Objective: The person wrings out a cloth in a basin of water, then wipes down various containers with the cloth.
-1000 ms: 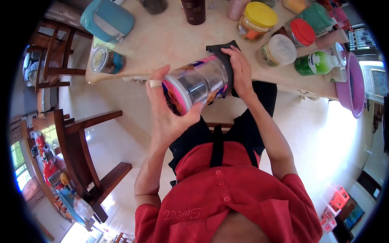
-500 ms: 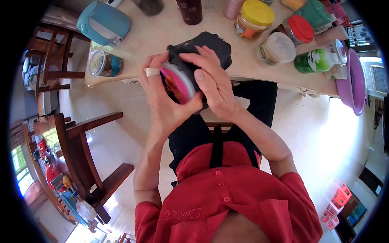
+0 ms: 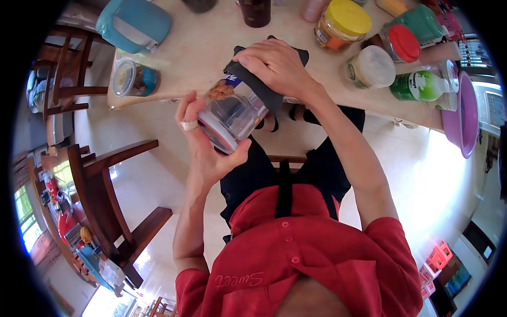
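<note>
My left hand (image 3: 203, 142) grips a clear plastic jar (image 3: 235, 116) by its lidded end, thumb on one side and fingers on the other. A whitish band wraps one finger of this hand. The jar is tilted over the table's near edge, and part of its printed label shows. My right hand (image 3: 277, 66) presses a dark grey cloth (image 3: 269, 98) over the jar's far end, fingers curled over the fabric. That end of the jar is hidden beneath the cloth.
On the table (image 3: 211, 58) stand a blue pitcher (image 3: 134, 26), a small lidded jar (image 3: 134, 79), a dark cup (image 3: 255, 11), a yellow-lidded jar (image 3: 343, 24), a white-lidded jar (image 3: 369, 67) and a green bottle (image 3: 420, 85). A purple basin (image 3: 460, 116) is at the right; a wooden chair (image 3: 113, 206) at left.
The jar has turned, so its clear side now shows instead of the pink lid face. My right hand and the cloth have moved to the jar's far end.
</note>
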